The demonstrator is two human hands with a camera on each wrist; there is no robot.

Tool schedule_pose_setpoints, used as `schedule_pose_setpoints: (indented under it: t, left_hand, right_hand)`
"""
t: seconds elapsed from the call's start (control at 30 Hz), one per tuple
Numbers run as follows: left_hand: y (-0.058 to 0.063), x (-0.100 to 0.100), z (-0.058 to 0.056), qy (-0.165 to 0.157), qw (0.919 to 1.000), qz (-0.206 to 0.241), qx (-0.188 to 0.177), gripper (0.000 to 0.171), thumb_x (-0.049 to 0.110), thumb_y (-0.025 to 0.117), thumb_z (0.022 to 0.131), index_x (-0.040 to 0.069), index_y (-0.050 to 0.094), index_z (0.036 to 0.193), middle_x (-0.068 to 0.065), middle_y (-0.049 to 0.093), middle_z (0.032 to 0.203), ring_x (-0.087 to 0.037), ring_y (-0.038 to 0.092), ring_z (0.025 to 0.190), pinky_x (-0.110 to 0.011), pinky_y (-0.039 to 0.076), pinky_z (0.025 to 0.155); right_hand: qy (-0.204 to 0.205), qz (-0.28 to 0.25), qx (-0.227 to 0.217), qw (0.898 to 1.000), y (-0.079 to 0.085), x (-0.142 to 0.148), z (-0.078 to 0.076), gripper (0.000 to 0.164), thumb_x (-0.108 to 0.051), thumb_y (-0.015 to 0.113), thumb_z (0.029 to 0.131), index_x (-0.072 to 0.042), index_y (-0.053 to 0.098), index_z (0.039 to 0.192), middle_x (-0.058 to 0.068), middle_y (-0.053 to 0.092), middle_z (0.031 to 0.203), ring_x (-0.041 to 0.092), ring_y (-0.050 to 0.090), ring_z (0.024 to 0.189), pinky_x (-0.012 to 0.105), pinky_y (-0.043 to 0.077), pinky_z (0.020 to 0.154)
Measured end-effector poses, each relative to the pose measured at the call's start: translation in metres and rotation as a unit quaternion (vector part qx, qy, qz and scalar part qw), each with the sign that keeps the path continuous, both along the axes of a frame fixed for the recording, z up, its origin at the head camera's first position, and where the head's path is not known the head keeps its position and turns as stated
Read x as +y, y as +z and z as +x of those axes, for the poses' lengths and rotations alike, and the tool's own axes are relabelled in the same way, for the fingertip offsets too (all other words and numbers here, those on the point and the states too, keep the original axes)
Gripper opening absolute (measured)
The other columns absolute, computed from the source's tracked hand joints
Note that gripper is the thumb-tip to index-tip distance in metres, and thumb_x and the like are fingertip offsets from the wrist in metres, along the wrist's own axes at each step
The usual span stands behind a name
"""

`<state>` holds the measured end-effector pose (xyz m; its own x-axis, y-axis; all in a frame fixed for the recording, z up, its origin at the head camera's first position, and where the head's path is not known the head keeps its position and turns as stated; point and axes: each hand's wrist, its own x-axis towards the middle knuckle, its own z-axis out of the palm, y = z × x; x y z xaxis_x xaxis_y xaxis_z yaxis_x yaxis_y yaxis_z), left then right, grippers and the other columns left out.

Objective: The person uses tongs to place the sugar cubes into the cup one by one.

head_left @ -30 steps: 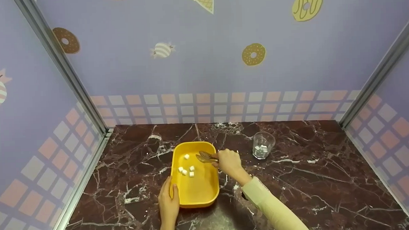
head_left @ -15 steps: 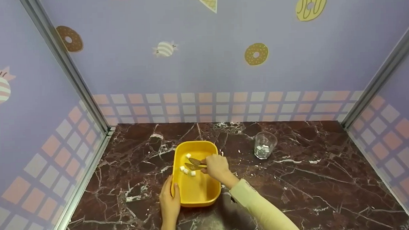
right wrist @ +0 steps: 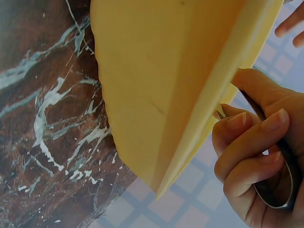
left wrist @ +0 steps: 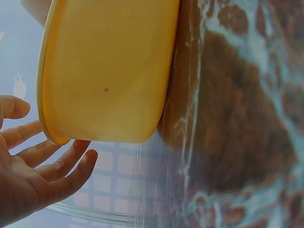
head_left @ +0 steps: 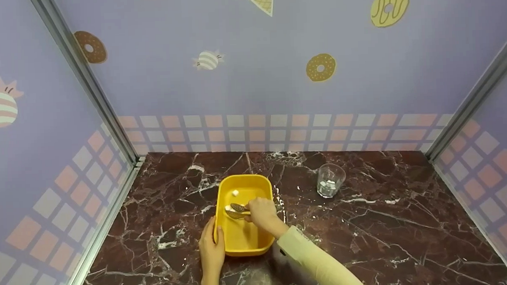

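Observation:
My left hand (head_left: 212, 249) rests against the left side of a yellow tray (head_left: 245, 240). In the left wrist view its fingers (left wrist: 71, 183) are spread and loosely bent at the tray's rim, the thumb apart from it. My right hand (head_left: 262, 214) grips small metal tongs (head_left: 238, 207) inside the tray; in the right wrist view, its fingers curl round their dark bent handle (right wrist: 280, 202). At the tong tips are white cubes (head_left: 228, 208), partly covered, so I cannot tell whether one is pinched. Another white cube (head_left: 235, 193) lies farther back in the tray.
A clear glass (head_left: 337, 175) with several white cubes (head_left: 327, 185) at its bottom stands right of the tray. The dark marbled table (head_left: 391, 234) ends at a patterned back wall (head_left: 251, 87), with side walls at left and right.
My right hand has moved left and toward me, bringing the tongs from the tray's upper right over the cluster of cubes. The left hand has stayed at the tray.

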<state>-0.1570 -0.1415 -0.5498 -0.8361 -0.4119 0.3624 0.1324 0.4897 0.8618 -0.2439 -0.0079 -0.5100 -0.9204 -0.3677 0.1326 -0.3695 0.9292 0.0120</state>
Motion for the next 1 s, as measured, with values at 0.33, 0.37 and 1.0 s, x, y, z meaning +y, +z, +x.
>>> schedule_pose_setpoints:
  t: [0.33, 0.37, 1.0]
  left_hand:
    - [-0.002, 0.000, -0.001, 0.000, 0.9999, 0.000, 0.014, 0.033, 0.003, 0.055, 0.085, -0.004, 0.055, 0.117, -0.024, 0.055, 0.119, -0.037, 0.051, 0.112, -0.047, 0.039, 0.098]
    - [-0.002, 0.001, -0.001, 0.000, 0.9999, 0.000, 0.015, 0.033, 0.003, 0.055, 0.085, -0.005, 0.055, 0.117, -0.024, 0.055, 0.119, -0.038, 0.051, 0.112, -0.047, 0.039, 0.098]
    - [-0.002, 0.001, -0.001, -0.003, 0.9999, -0.007, 0.013, 0.033, 0.003, 0.055, 0.085, -0.004, 0.055, 0.117, -0.024, 0.054, 0.120, -0.037, 0.051, 0.112, -0.046, 0.040, 0.098]
  right_hand:
    - [-0.010, 0.016, 0.019, 1.000, -0.003, -0.003, 0.003, 0.020, -0.040, 0.074, 0.066, -0.023, 0.070, 0.075, 0.003, 0.065, 0.068, 0.020, 0.061, 0.061, 0.033, 0.048, 0.045]
    - [-0.010, 0.014, 0.018, 1.000, -0.003, -0.002, 0.003, 0.019, -0.039, 0.074, 0.066, -0.022, 0.070, 0.074, 0.003, 0.065, 0.068, 0.020, 0.061, 0.061, 0.033, 0.048, 0.045]
    - [-0.002, 0.008, 0.053, 0.999, 0.003, 0.014, 0.005, 0.014, -0.037, 0.074, 0.066, -0.026, 0.070, 0.073, 0.002, 0.065, 0.064, 0.020, 0.060, 0.055, 0.032, 0.045, 0.040]
